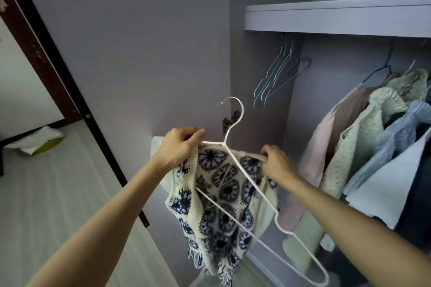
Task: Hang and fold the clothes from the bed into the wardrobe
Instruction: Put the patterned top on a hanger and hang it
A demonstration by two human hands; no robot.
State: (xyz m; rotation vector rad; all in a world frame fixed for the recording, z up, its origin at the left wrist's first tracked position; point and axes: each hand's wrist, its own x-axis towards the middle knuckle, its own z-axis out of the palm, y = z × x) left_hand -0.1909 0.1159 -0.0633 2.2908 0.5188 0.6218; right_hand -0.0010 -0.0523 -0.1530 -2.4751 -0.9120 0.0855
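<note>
Nearest, the two forearms reach forward and up from the bottom corners. The left hand curls its fingers round the top edge of a cream and navy crocheted garment, pinching it against the left end of a white hanger. The right hand grips the same edge and the wire further right. The garment hangs below both hands, draped over the hanger, whose long axis slants down to the near right; its hook stands up between the hands. Beyond, up and to the right, spare hangers dangle under the wardrobe shelf, beside hung clothes. The right hand lies nearer that space, so I judge the hook must travel up, right and away.
</note>
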